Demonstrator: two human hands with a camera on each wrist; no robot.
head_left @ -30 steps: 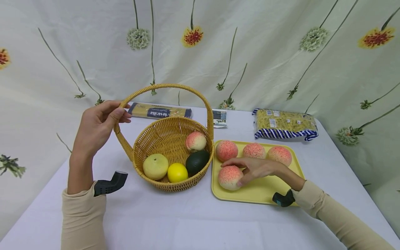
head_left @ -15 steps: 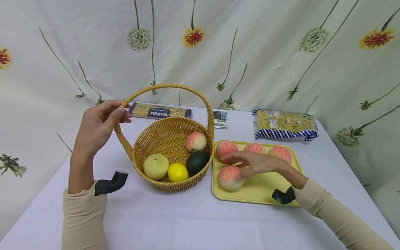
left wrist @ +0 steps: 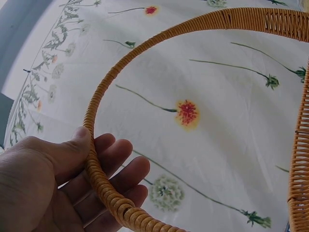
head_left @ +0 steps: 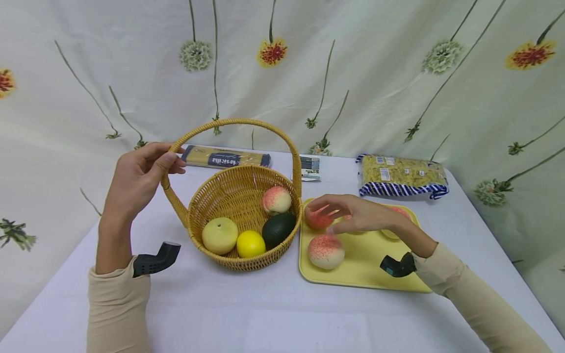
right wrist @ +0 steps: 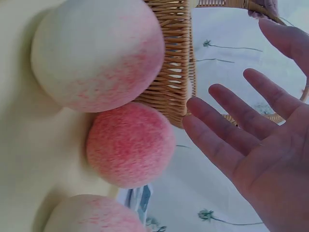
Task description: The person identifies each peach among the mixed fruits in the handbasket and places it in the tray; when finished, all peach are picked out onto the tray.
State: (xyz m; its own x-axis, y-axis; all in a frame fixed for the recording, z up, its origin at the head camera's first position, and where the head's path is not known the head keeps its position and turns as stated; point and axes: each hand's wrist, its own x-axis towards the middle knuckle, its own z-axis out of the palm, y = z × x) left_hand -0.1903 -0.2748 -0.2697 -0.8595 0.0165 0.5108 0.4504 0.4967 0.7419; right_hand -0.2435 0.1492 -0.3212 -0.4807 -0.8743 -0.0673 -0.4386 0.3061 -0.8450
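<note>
My left hand (head_left: 138,180) grips the left side of the handle (head_left: 240,121) of a wicker basket (head_left: 247,264), thumb and fingers around it in the left wrist view. Inside the basket sit a pale yellow-green round fruit (head_left: 219,235), a bright yellow fruit (head_left: 250,244), a dark green avocado (head_left: 279,228) and a peach (head_left: 276,200). On the yellow tray (head_left: 371,272), my right hand (head_left: 362,214) hovers over the back row of peaches, partly hiding them. A front peach (head_left: 326,252) stands just below it. In the right wrist view its fingers are spread, holding nothing.
Behind the basket lies a long pasta packet (head_left: 226,157), with a small printed packet (head_left: 311,168) beside it. A bag of pasta (head_left: 402,175) with striped ends lies behind the tray. A floral cloth (head_left: 282,83) hangs at the back.
My right hand has let go of the front peach, risen and moved back over the rear peaches. That peach stays in place on the tray. My left hand and the basket have not moved.
</note>
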